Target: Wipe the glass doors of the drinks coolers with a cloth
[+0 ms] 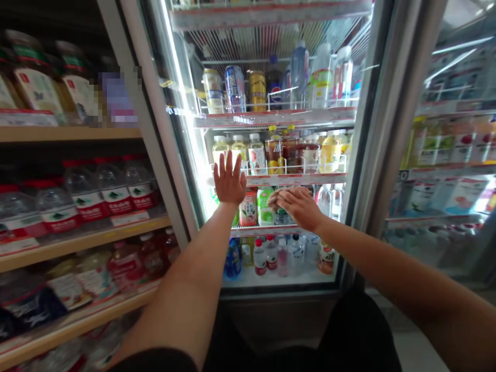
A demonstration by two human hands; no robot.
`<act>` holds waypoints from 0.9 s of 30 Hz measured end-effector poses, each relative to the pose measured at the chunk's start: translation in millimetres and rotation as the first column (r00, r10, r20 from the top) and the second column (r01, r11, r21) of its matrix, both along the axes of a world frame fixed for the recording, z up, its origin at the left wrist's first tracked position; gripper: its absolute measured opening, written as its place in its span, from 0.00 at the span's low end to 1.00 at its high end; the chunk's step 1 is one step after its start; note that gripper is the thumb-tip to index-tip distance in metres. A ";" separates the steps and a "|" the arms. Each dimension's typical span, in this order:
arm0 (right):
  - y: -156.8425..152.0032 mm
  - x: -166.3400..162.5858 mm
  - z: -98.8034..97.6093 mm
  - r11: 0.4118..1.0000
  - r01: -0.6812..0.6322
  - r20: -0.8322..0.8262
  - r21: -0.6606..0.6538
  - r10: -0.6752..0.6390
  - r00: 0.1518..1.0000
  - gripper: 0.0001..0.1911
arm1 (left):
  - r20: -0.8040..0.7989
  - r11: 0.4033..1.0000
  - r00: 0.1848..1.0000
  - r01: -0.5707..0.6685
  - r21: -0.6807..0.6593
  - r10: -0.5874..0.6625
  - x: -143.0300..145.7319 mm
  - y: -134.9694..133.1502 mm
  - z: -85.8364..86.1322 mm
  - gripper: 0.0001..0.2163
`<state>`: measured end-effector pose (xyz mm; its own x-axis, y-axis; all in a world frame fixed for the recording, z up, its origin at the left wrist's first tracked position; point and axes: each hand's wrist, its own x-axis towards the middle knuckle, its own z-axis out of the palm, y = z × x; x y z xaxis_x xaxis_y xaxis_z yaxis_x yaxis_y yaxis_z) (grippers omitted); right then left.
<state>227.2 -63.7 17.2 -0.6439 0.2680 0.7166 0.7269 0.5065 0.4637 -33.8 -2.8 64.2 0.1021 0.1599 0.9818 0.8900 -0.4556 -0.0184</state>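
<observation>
Big lit drinks fridge [279, 180] right in front of you
Your right hand [306, 211] has its fingers close together, can't tell if they're gripping anything; left hand [230, 182], fingers fanned out in front of some white-capped bottles [257, 156].

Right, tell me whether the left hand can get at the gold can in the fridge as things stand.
Probably not: the left hand is open, but reflections suggest a closed glass door stands between it and the gold can.
</observation>
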 end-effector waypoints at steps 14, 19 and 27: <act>-3.6 -74.9 -10.3 0.988 -0.033 0.052 -0.154 0.041 0.998 0.14 | 0.025 0.997 0.998 0.066 -0.037 -0.065 -0.8 -2.1 -0.2 0.26; -7.2 -87.5 -27.2 0.990 -0.025 0.089 -0.139 0.038 0.995 0.13 | 0.018 0.999 0.999 0.037 -0.014 -0.037 -1.0 -1.5 -0.6 0.25; -6.5 -70.5 -28.8 0.996 0.002 0.042 -0.089 0.002 0.999 0.14 | 0.020 0.998 0.999 0.049 -0.046 -0.048 -0.8 -4.0 1.1 0.25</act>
